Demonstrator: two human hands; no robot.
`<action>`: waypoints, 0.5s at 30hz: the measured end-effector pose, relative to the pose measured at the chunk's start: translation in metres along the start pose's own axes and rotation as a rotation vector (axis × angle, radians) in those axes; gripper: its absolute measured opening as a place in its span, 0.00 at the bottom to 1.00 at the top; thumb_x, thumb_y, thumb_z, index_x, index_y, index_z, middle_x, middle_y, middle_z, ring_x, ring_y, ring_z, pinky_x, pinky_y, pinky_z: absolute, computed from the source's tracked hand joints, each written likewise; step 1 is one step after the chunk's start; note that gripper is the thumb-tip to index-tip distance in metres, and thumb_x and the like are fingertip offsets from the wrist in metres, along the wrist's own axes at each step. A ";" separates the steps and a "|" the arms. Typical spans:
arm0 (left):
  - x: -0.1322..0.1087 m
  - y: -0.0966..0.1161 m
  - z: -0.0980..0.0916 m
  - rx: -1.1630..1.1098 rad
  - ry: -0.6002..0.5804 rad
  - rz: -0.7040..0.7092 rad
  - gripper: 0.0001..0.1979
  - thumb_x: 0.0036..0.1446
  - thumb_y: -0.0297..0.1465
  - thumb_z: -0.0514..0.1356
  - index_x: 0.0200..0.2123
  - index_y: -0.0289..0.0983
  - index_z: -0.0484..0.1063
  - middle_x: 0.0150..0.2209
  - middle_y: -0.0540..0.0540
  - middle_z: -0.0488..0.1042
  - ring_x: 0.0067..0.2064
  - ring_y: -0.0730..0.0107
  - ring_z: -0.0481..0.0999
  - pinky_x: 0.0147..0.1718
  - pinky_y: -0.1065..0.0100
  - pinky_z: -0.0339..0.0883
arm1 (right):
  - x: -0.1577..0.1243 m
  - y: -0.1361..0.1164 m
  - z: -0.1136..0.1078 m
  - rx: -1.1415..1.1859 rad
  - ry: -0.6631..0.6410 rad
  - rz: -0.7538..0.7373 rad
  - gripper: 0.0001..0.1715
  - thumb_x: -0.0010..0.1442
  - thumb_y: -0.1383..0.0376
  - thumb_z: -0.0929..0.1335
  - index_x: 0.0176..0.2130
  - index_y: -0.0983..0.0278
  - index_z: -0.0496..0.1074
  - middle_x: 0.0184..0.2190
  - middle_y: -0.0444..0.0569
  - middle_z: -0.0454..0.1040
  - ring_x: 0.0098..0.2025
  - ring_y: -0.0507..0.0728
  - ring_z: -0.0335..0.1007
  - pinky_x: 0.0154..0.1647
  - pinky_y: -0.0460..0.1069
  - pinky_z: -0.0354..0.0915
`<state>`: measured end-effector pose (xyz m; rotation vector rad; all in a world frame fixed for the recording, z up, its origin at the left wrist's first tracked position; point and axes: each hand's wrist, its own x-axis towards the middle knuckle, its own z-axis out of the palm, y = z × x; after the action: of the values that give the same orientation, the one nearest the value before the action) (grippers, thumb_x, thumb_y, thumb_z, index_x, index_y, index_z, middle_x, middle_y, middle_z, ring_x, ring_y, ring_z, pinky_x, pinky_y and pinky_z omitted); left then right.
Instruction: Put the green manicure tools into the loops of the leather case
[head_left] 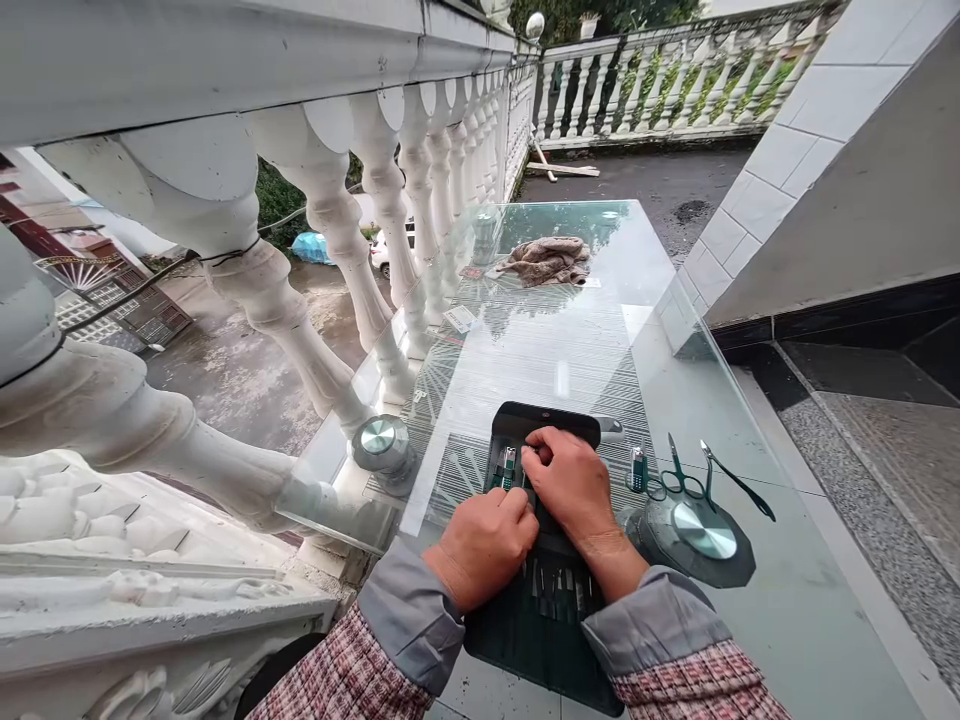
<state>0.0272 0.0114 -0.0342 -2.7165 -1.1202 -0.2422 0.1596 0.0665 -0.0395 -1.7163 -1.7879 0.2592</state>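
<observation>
An open dark manicure case (499, 640) lies on the glass table in front of me. My left hand (487, 545) is closed, its fingers pressed together over the left middle of the case. My right hand (571, 482) is closed too, thumb and forefinger pinching near the upper compartment; whatever lies between the fingers is hidden. A nail clipper (508, 462) sits in the case just beyond my left fingers. Several slim metal tools (559, 583) are slotted in the lower part. Right of the case lie another nail clipper (637, 468), small scissors (677, 472) and green-handled nippers (739, 480).
The glass table (757, 620) stands on round metal-capped supports (379, 436). A crumpled brown cloth (546, 262) lies toward its far end. A white balustrade (330, 200) runs along the left, and stone steps (885, 470) are at the right.
</observation>
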 end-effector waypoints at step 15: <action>0.001 0.002 -0.005 0.011 -0.078 0.002 0.08 0.59 0.21 0.50 0.32 0.35 0.66 0.31 0.46 0.67 0.30 0.67 0.68 0.24 0.68 0.64 | 0.014 0.062 -0.064 0.114 0.144 0.280 0.13 0.49 0.55 0.66 0.28 0.61 0.75 0.22 0.45 0.74 0.26 0.55 0.67 0.30 0.49 0.59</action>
<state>0.0289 0.0098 -0.0296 -2.7390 -1.1362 -0.1314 0.2470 0.0702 -0.0196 -1.8511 -1.4025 0.3394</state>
